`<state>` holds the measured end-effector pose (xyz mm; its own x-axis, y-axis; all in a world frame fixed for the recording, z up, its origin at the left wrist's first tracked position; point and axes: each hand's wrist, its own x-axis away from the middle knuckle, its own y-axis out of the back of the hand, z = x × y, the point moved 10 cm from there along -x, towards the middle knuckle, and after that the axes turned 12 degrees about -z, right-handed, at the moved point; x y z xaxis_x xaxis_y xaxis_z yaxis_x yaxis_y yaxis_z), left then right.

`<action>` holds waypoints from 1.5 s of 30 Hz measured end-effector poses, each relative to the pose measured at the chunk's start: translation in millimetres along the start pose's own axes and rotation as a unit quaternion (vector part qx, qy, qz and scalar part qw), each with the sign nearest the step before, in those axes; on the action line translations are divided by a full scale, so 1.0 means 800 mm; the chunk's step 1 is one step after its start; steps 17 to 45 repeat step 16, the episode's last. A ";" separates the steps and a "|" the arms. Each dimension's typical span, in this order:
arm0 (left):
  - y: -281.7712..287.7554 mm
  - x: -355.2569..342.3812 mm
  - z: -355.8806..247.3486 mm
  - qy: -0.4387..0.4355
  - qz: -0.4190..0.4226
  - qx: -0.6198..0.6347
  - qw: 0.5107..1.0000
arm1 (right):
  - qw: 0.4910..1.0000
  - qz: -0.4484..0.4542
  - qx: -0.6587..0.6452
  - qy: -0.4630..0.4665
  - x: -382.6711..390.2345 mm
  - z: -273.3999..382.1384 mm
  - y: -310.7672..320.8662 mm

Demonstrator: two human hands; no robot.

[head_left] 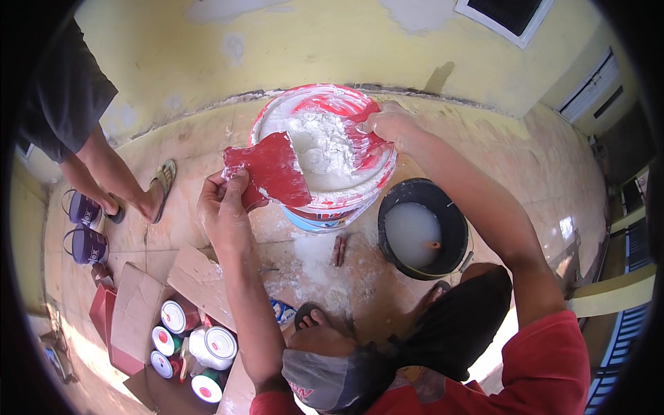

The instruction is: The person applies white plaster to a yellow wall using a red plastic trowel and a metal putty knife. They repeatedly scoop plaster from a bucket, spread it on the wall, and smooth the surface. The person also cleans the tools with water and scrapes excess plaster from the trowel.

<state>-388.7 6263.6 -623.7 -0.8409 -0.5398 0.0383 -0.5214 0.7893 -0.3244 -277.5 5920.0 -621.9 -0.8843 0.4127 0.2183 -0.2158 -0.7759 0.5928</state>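
Observation:
My left hand [230,200] pinches a flat red putty spreader [271,169], its face smeared with a little white, held over the near left rim of a large bucket [312,209]. White powdery putty [319,142] lies heaped inside that bucket, and its rim is streaked red and white. At the far right of the rim, my right hand [391,124] is closed around a second red spreader [363,135], whose blade is coated in white and reaches over the putty. A black pail [453,238] of cloudy whitish water stands to the right, near my knee.
An open cardboard box [138,304] at the lower left holds several paint cans [220,342]. Two purple buckets [88,245] stand by the left wall. Another person in sandals [164,187] stands at the left. A patched yellow wall [297,48] rises behind; white powder [315,266] dusts the tiles.

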 end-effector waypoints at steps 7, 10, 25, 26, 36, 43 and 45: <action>0.007 -0.001 -0.003 -0.017 -0.002 -0.004 1.000 | 0.996 0.020 -0.088 0.014 0.000 0.048 -0.050; 0.022 -0.003 -0.004 -0.023 -0.017 -0.031 0.999 | 0.988 -0.038 -0.015 0.148 0.001 0.096 -0.047; 0.054 -0.003 -0.015 -0.028 -0.045 -0.021 0.998 | 0.836 0.003 0.235 0.496 0.072 0.157 -0.055; 0.054 -0.003 -0.015 -0.028 -0.045 -0.021 0.998 | 0.836 0.003 0.235 0.496 0.072 0.157 -0.055; 0.054 -0.003 -0.015 -0.028 -0.045 -0.021 0.998 | 0.836 0.003 0.235 0.496 0.072 0.157 -0.055; 0.054 -0.003 -0.015 -0.028 -0.045 -0.021 0.998 | 0.836 0.003 0.235 0.496 0.072 0.157 -0.055; 0.054 -0.003 -0.015 -0.028 -0.045 -0.021 0.998 | 0.836 0.003 0.235 0.496 0.072 0.157 -0.055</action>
